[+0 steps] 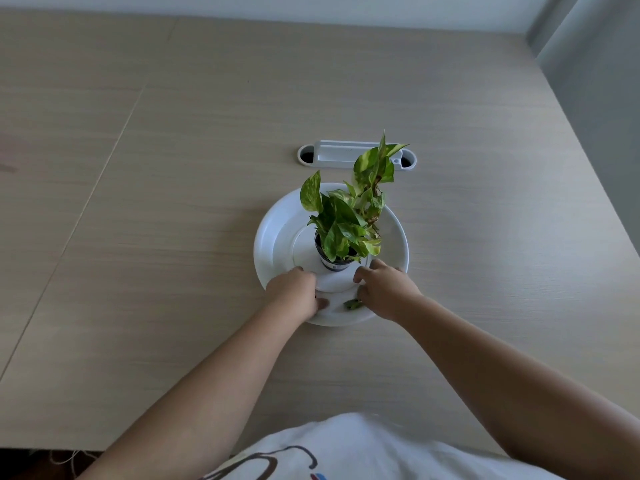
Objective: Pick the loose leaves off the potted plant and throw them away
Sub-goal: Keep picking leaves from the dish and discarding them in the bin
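A small potted plant with green and yellow leaves stands in a dark pot at the centre of a white round plate. My left hand rests on the plate's near left part, fingers curled on its surface, thumb on the rim. My right hand lies on the near right part, fingers bent down close to the pot. A loose green leaf lies on the plate at my right thumb; whether the hand grips it is hidden.
The plate sits on a pale wooden table. A white cable-port cover is set into the table just behind the plant. A grey wall or curtain borders the table at the right.
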`<state>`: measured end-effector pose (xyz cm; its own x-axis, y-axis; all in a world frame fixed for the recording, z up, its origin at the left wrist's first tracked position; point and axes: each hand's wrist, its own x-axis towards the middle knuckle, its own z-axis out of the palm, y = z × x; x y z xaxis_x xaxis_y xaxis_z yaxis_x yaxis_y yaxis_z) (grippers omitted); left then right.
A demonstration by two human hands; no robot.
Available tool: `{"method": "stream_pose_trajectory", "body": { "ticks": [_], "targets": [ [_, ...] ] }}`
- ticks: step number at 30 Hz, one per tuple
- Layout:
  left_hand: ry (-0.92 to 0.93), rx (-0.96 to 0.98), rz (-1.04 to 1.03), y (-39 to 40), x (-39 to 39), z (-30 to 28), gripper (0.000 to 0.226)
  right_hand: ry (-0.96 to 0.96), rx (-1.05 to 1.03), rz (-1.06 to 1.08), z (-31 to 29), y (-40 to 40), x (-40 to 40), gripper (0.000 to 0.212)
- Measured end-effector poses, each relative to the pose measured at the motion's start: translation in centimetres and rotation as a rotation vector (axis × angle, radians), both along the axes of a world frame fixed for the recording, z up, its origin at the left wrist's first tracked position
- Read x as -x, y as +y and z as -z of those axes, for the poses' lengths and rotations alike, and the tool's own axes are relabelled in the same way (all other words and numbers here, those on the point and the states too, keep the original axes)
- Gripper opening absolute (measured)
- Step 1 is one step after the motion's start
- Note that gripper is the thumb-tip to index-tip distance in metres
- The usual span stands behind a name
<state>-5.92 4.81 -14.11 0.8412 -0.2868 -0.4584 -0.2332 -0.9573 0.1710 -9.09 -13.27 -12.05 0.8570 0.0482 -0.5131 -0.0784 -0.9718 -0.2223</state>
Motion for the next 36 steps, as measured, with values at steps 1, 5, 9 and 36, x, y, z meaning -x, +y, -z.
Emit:
{"method": "stream_pose_trajectory", "body": {
  "ticks": [1, 5, 9, 36],
  "targets": [
    [-0.042, -0.113, 0.037, -0.2, 0.1, 0.0, 0.046, 0.020, 0.041, -0.005, 0.0, 0.3, -0.1, 0.039],
    [-0.120, -0.284, 0.083, -0.5, 0.0, 0.0, 0.043, 0.025, 0.143, -0.046, 0.7, 1.6, -0.2, 0.066],
    [0.029, -0.159, 0.079, -0.3, -0.2, 0.1, 0.029, -0.021, 0.094, 0.009, 1.3, 2.2, -0.1, 0.055],
    [0.126, 0.383, -0.096, 3.2, -1.4, -0.4, 0.013, -0.018, -0.578, 0.623, 0.0, -1.3, -0.7, 0.012]
  ]
}}
